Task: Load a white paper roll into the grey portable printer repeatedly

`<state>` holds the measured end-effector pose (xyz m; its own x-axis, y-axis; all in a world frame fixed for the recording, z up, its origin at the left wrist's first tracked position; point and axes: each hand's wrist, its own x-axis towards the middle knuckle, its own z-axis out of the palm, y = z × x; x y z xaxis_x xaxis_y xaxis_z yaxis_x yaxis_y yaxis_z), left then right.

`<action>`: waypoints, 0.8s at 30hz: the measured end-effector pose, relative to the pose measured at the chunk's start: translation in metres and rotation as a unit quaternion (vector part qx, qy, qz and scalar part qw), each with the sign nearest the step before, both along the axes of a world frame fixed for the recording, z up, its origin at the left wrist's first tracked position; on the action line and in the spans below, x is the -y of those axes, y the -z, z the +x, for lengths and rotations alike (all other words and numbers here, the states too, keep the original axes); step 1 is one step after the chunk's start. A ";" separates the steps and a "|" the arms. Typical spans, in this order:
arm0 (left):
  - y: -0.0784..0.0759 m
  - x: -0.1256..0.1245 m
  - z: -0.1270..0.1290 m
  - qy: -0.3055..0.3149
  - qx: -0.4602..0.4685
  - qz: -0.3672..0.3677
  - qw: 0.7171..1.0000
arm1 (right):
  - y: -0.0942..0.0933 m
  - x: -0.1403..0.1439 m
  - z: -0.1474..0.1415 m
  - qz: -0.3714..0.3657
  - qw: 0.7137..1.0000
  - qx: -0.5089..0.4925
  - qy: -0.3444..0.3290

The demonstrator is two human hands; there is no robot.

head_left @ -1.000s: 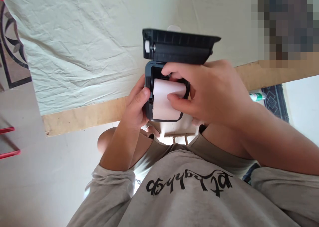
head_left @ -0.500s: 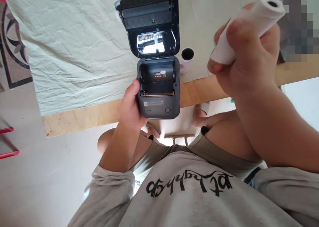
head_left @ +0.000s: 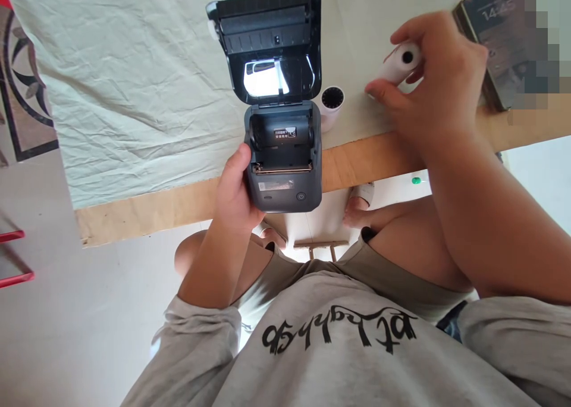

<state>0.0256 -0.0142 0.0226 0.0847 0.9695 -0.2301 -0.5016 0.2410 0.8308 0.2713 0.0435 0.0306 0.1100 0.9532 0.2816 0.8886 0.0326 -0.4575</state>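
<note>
Currently, the left grip (head_left: 237,187) clasps a printer (head_left: 282,156); the right grip (head_left: 446,85) encircles a white roll (head_left: 395,68).

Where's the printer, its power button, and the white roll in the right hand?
Printer (head_left: 272,122): head view, wall of its open compartment.
Power button (head_left: 301,196): head view, middle of its face.
White roll (head_left: 393,68): head view, its side.

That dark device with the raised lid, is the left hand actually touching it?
Touching. The head view shows the left hand holding the dark device, with the thumb against its side edge.
</note>
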 end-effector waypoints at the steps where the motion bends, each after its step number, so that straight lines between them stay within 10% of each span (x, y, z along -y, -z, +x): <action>1: 0.000 0.000 0.000 0.003 0.008 0.000 1.000 | 0.001 0.000 0.000 -0.029 1.000 0.009 0.004; 4: 0.000 0.000 -0.001 0.018 0.035 0.007 0.999 | 0.002 0.001 0.002 -0.042 0.999 0.015 -0.026; 11: -0.002 0.000 0.000 0.013 0.006 0.001 1.000 | -0.009 0.020 -0.021 0.262 0.946 0.012 -0.189; 18: -0.004 0.000 -0.004 0.037 0.017 -0.003 0.999 | 0.004 0.029 -0.054 0.017 0.973 -0.040 -0.227; 24: -0.001 0.000 -0.005 0.028 0.026 0.000 0.999 | 0.008 0.025 -0.054 -0.019 0.976 -0.113 -0.184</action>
